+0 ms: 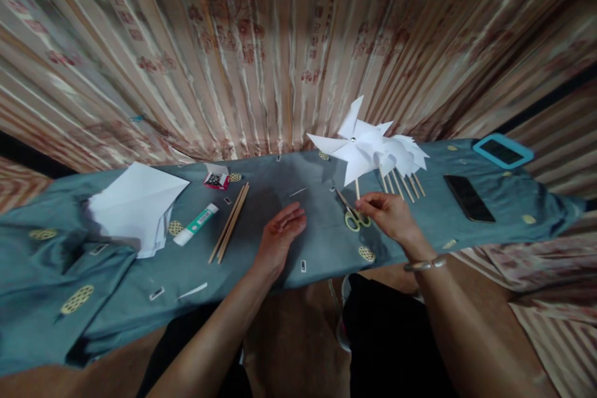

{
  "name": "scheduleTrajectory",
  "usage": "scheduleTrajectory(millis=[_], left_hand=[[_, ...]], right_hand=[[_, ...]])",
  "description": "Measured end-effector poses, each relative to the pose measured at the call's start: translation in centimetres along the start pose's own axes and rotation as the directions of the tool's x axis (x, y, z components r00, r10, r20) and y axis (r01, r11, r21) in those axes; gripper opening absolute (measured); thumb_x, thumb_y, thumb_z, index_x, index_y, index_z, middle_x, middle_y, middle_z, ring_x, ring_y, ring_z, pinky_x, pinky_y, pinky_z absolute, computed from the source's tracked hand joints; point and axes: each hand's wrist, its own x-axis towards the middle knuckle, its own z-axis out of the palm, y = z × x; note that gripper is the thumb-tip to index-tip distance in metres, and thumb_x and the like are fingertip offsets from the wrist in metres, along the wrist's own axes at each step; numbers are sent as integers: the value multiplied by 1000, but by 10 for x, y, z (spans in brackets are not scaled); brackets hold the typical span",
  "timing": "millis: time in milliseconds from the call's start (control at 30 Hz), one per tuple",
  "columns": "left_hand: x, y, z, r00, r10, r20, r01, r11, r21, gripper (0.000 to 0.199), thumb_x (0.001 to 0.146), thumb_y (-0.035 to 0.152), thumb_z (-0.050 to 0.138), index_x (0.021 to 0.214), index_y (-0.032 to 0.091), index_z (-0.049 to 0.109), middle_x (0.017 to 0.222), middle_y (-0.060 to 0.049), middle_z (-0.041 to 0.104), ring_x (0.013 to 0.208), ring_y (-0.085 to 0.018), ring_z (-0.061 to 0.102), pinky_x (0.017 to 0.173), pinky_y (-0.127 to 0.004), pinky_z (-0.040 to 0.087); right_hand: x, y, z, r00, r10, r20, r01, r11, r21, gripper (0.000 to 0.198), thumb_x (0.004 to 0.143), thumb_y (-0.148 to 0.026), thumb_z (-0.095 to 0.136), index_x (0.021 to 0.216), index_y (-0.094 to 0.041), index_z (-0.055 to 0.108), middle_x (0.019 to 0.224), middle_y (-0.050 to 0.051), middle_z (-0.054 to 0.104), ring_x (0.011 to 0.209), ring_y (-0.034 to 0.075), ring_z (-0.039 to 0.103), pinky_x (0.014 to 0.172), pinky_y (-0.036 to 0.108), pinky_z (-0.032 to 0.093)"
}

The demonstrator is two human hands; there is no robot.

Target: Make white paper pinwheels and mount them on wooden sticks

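Observation:
A white paper pinwheel (pixel 361 148) with a silver pin at its centre is on a thin wooden stick, and my right hand (pixel 389 214) pinches that stick near its lower end. Beneath the right hand lie scissors (pixel 352 220) with yellow-green handles, partly covered by the fingers. My left hand (pixel 281 237) hovers over the middle of the cloth, fingers loosely extended and holding nothing. Just beyond its fingertips is a thin pale sliver (pixel 298 192). Several finished pinwheels (pixel 410 154) lie overlapped behind the held one, their sticks pointing towards me.
Left on the blue-grey cloth (pixel 261 199) are stacked white paper sheets (pixel 140 205), a glue stick (pixel 196 224), a small open box of pins (pixel 217 177) and several wooden sticks (pixel 232 224). A dark phone (pixel 469 198) and a blue-framed device (pixel 502 150) lie right. Striped curtains (pixel 280 43) hang behind.

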Motion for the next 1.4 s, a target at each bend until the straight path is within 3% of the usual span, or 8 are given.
scheduleTrajectory(millis=[133,333,567,933,1033,1200,1333,1400], left_hand=[[-4,2,-5,1000,-2,18,1,1000,20,48,48,23,92,93,21,78,94,-3,73,88,-15,65,90,-32,46],[-7,8,-12,1000,-4,8,4,1000,30,48,47,24,92,93,22,78,93,-3,73,88,-15,65,92,-33,46],[-8,7,-19,1000,-8,19,7,998,63,46,51,23,90,94,21,77,96,-4,74,86,-15,65,89,-32,47],[-10,-1,-22,1000,-21,21,20,998,57,41,53,18,86,93,22,78,93,-3,75,80,-14,67,85,-30,49],[-13,-1,-23,1000,-14,26,13,999,52,40,52,18,85,91,21,78,90,-3,75,78,-15,66,83,-31,50],[-16,1,-28,1000,12,14,-13,998,55,38,53,23,87,90,20,78,88,-5,74,77,-16,66,82,-32,49],[-21,4,-34,1000,-1,31,-2,996,87,37,59,39,86,89,19,77,88,-7,73,78,-21,66,80,-36,50],[-27,3,-37,998,-30,49,25,994,104,38,62,45,84,88,20,77,88,-8,73,79,-23,66,81,-39,50]], right_hand=[[26,14,-25,992,121,-46,-129,924,-361,18,76,-34,64,72,-20,75,67,5,72,66,21,65,59,29,42],[41,37,-26,976,207,-68,-204,762,-614,20,81,-32,62,79,-19,78,79,11,75,81,28,70,68,33,46],[53,56,-18,966,249,-68,-224,673,-705,24,86,-34,58,89,-20,77,89,13,77,88,28,71,76,35,50],[59,65,-16,959,281,-43,-224,651,-725,29,87,-38,56,87,-18,77,85,14,75,85,29,71,73,36,51],[52,58,-20,968,247,-41,-198,652,-732,31,88,-40,55,82,-16,75,82,16,74,82,32,71,71,39,51],[29,25,-18,988,122,-92,-150,657,-739,30,91,-38,50,91,-19,73,87,22,73,78,36,71,65,44,48],[9,-13,16,1000,-11,-1,8,742,-670,29,92,-38,47,99,-23,71,87,14,76,83,34,72,69,42,50],[1,-37,41,993,-108,51,119,825,-553,28,90,-39,49,101,-24,71,86,11,77,80,31,73,70,40,52]])
